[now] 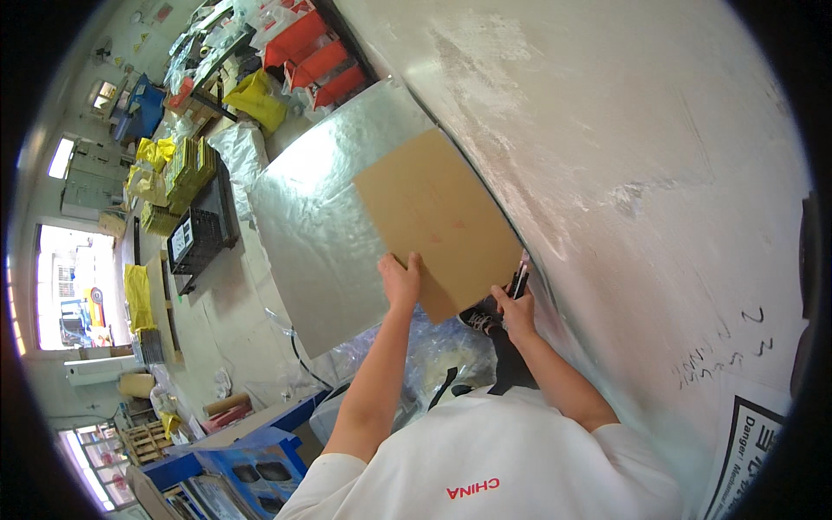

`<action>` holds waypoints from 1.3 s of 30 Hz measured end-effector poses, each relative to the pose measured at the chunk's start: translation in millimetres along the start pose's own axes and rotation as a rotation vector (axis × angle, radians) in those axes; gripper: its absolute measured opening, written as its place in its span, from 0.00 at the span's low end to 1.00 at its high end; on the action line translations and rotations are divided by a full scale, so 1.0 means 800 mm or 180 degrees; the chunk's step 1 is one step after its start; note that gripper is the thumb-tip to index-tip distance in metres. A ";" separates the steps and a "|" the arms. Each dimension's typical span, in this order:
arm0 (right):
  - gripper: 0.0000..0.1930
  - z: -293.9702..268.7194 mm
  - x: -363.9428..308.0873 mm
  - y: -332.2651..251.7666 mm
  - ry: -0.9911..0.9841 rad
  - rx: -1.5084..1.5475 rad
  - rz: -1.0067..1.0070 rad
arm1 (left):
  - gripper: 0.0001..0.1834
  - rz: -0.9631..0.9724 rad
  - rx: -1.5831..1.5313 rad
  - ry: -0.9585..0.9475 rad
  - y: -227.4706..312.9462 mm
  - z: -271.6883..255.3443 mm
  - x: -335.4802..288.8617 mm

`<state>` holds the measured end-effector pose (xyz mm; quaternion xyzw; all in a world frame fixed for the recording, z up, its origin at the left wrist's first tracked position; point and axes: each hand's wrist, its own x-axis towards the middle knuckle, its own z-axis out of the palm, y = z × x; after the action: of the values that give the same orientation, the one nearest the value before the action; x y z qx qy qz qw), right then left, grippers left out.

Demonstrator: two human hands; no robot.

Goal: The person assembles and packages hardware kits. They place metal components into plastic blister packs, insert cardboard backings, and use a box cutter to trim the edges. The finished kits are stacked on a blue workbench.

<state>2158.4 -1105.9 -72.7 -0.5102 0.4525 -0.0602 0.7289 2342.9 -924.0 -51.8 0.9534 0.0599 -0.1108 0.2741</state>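
Left grip (pixel 400 279) holds the brown cardboard sheet (pixel 442 225) by its edge; right grip (pixel 518 314) clasps a slim black tool (pixel 518 284), best kept clear of the cardboard.

glare on the silvery sheet (pixel 303 234) — opening (pixel 65 260) blown out — edges bent

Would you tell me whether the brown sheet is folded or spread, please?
Spread: the brown sheet shows one broad, flat face, with no fold visible.
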 end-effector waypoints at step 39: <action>0.14 -0.008 0.001 -0.005 0.0112 -0.0414 -0.0371 | 0.24 -0.0232 -0.2423 -0.0707 -0.004 -0.018 0.055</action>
<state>2155.3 -1112.5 -70.6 -0.5808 0.4376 -0.0819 0.6815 2387.2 -910.8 -52.0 0.7631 0.1005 -0.1928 0.6086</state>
